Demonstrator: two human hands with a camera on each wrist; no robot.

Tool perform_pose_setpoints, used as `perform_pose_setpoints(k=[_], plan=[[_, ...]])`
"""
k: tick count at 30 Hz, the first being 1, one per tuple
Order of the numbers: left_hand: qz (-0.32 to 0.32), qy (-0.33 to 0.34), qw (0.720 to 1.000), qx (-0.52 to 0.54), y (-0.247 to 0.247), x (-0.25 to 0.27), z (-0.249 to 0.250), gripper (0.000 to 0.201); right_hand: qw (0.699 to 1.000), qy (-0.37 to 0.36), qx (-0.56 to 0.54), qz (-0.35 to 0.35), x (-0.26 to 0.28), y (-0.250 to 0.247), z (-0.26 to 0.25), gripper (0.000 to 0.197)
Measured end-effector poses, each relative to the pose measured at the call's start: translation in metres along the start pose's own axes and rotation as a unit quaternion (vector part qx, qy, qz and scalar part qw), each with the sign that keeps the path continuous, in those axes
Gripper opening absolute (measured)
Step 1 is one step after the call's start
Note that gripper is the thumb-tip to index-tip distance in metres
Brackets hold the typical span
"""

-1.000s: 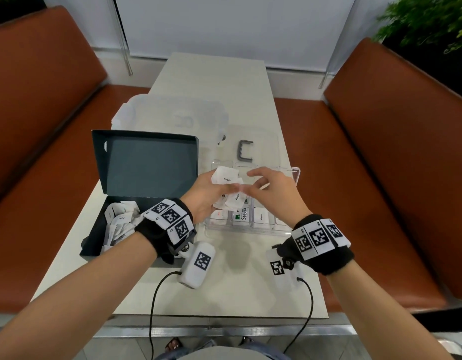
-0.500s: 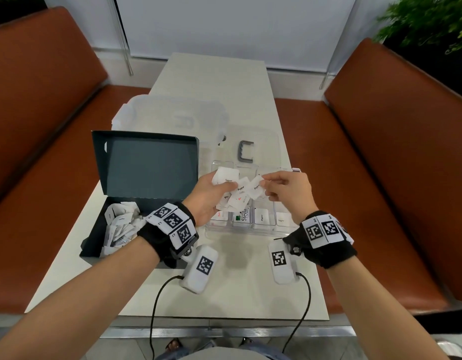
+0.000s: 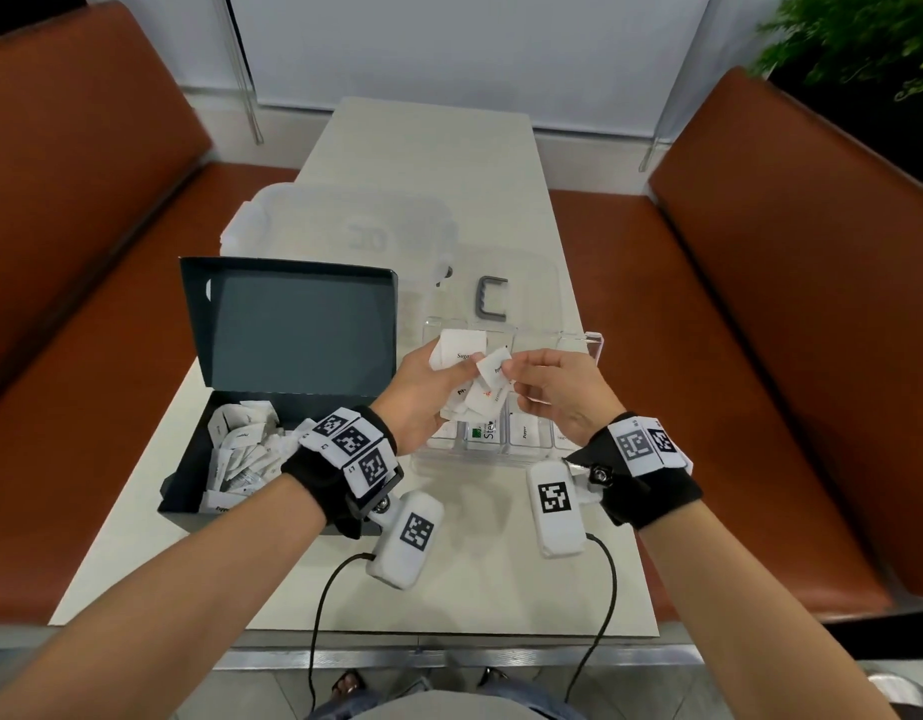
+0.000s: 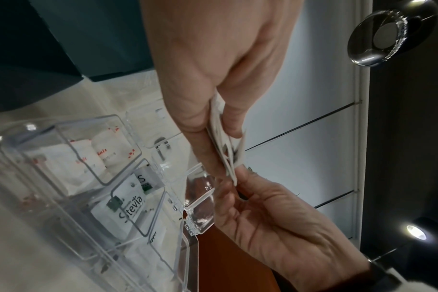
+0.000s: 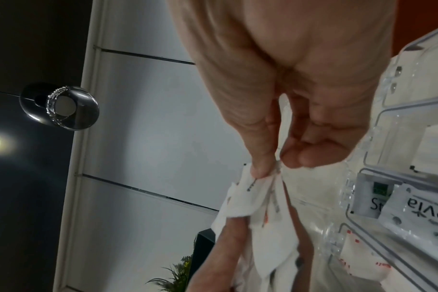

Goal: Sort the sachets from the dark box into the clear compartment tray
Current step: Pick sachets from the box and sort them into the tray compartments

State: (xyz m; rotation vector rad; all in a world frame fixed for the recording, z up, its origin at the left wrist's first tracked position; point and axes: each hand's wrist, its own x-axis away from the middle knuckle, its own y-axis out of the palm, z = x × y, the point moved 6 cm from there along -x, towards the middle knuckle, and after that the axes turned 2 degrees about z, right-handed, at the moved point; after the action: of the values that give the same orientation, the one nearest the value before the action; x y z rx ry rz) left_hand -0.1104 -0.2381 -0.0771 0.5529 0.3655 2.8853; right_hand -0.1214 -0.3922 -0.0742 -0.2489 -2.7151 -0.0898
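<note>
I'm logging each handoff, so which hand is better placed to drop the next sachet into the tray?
Right hand: it already pinches one sachet above the clear tray, while the left hand grips the bunch.

Two hands [image 3: 423,387] [image 3: 558,392], one dark box [image 3: 288,324], one clear tray [image 3: 589,343], two benches [image 3: 59,226] [image 3: 792,304].

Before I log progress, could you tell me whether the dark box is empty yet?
Not empty. The open dark box has a heap of white sachets in its base.
</note>
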Motion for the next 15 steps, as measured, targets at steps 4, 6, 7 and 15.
perform_pose_setpoints(k=[4, 6, 7, 15], plan=[[0.001, -0.003, 1.0, -0.005, -0.005, -0.001, 0.002, 0.028, 0.996, -0.008, 0.094, -0.003, -0.009, -0.014, -0.011, 0.008], [0.007, -0.003, 1.0, -0.005, -0.01, 0.0, 0.003, 0.029, 0.986, -0.053, 0.155, 0.035, -0.016, -0.033, -0.022, 0.007], [0.011, -0.003, 1.0, -0.006, -0.013, 0.0, 0.003, 0.03, 0.975, -0.078, 0.201, 0.05, -0.02, -0.041, -0.027, 0.007], [0.012, -0.007, 1.0, -0.007, -0.017, 0.0, -0.003, 0.03, 0.847, -0.062, 0.527, -0.016, -0.037, -0.03, 0.003, 0.014]])
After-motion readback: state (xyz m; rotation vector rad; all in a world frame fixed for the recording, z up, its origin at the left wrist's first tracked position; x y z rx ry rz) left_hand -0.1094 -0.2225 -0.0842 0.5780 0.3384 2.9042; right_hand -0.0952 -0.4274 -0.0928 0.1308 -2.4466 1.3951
